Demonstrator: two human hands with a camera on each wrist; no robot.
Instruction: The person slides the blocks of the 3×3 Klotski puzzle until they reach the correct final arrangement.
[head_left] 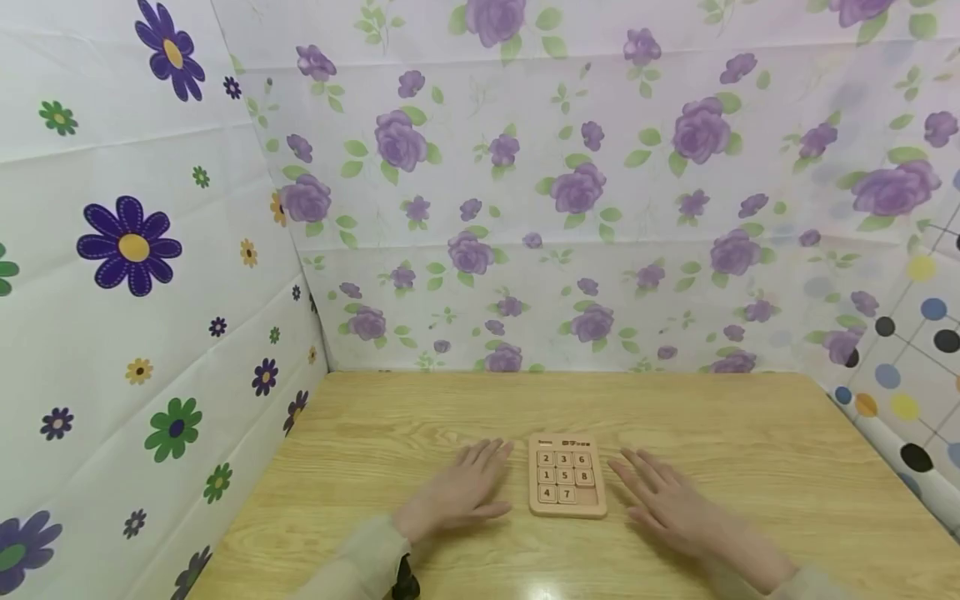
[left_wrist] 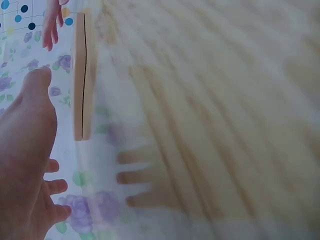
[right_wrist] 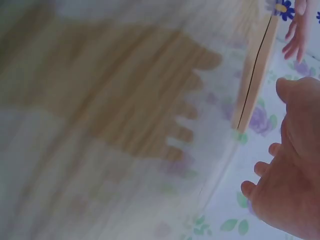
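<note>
A wooden number sliding puzzle point(head_left: 567, 475) lies flat on the table between the two hands. Its tiles read 2 3 6, 1 5 8 and 4 7 from top to bottom, with the bottom right slot vacant. To the puzzle's left is my left hand point(head_left: 462, 487), fingers extended, holding nothing. On the other side my right hand point(head_left: 671, 504) is held with straight fingers, also holding nothing. Both wrist views show the puzzle's thin side edge point(left_wrist: 80, 75), with a gap between it and each hand. In the right wrist view the thumb point(right_wrist: 287, 90) points toward the puzzle.
The wooden table point(head_left: 420, 408) has a glossy, light-grained top. Behind it hangs a cloth with purple roses point(head_left: 577, 187). A daisy-patterned cloth point(head_left: 135, 246) covers the left side, and a dotted cloth point(head_left: 905, 407) the right. Something black point(head_left: 406, 579) sits at the left wrist.
</note>
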